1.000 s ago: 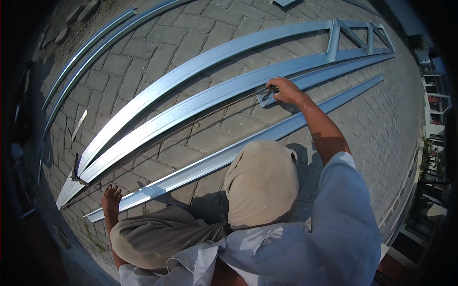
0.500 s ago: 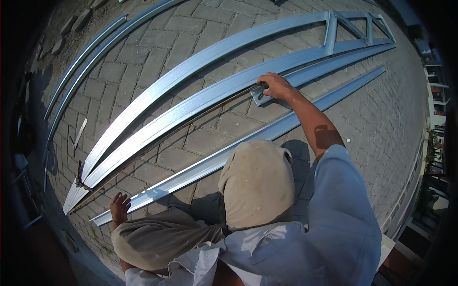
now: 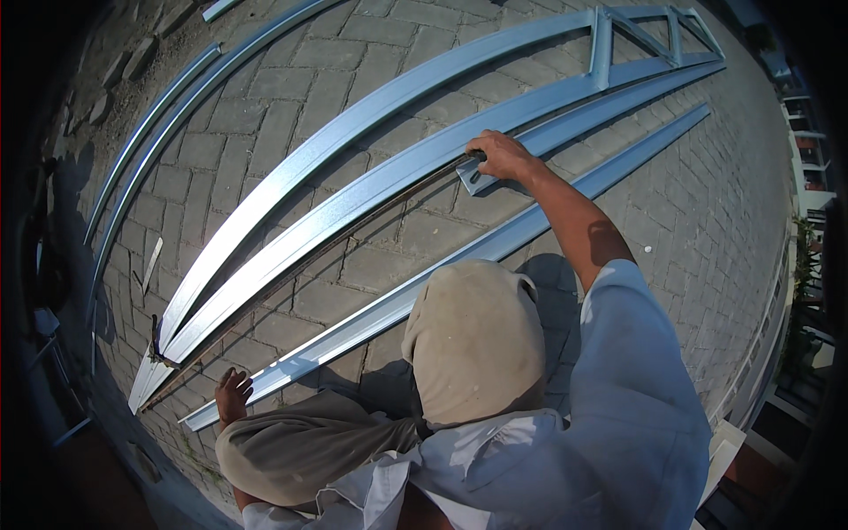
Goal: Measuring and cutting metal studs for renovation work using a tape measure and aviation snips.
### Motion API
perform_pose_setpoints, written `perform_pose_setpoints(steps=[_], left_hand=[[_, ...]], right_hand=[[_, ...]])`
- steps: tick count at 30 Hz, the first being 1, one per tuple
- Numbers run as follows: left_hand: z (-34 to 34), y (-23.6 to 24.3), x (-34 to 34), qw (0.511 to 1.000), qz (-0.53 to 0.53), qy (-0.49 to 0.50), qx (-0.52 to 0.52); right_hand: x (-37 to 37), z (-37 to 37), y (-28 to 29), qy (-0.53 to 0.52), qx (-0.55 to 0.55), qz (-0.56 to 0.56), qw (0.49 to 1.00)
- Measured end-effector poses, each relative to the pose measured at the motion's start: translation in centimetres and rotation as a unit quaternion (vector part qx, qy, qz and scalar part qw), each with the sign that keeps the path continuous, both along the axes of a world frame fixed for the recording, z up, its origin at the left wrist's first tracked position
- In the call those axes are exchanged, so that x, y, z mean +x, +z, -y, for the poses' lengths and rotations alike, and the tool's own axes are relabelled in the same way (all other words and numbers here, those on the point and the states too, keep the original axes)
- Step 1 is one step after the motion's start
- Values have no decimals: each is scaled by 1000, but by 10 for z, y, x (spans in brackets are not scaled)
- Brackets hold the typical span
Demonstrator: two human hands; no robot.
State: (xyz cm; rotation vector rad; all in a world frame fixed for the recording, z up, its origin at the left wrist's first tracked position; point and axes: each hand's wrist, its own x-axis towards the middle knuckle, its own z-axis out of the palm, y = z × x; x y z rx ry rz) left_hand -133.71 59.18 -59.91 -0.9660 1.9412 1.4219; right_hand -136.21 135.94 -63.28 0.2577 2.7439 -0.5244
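Observation:
My right hand (image 3: 505,157) reaches forward over the near end of a silvery metal channel (image 3: 574,131). Its fingers are curled round something small and dark, mostly hidden, beside the end of a thin rusty rod (image 3: 353,233). The rod lies along the near edge of a long truss chord (image 3: 389,172). My left hand (image 3: 234,395) hovers at the left end of another long channel (image 3: 353,329), fingers apart and slightly bent, holding nothing I can see. This near channel runs diagonally past my knee.
An upper chord (image 3: 344,132) and diagonal braces (image 3: 601,51) form the truss on grey pavers (image 3: 433,225). A dark clamp-like piece (image 3: 159,349) sits at its left tip. More channels (image 3: 168,132) lie far left, near loose bricks (image 3: 141,58) and a thin strip (image 3: 154,262).
The whole view has shifted slightly. Both hands keep nearly the same places by the metal pieces, and the left fingers look a little more spread.

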Motion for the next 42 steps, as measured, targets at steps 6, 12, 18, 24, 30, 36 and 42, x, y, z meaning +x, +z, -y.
perform_pose_setpoints(steps=[6, 12, 18, 24, 30, 36, 42], left_hand=[[-3, -5, 2, 1000, 2, -1, -9], [-7, -2, 3, 1000, 9, -4, -13], [-8, -5, 4, 1000, 11, 5, -10], [-3, -11, 7, 1000, 14, 1, 9], [7, -26, 11, 999, 30, -12, -9], [25, -41, 20, 997, 58, -33, -36], [38, -51, 26, 993, 72, -68, -70]], right_hand=[[-2, -1, -2, 6, 0, 5, 1000], [-1, -1, -4, 8, 6, -2, 1000], [-3, -1, -6, 11, 15, 4, 1000], [-5, -1, -8, 16, 24, 12, 1000], [-7, -1, -6, 14, 18, 9, 1000], [-10, -1, -2, 8, 9, 32, 999], [-12, 4, 5, 12, 28, 29, 999]])
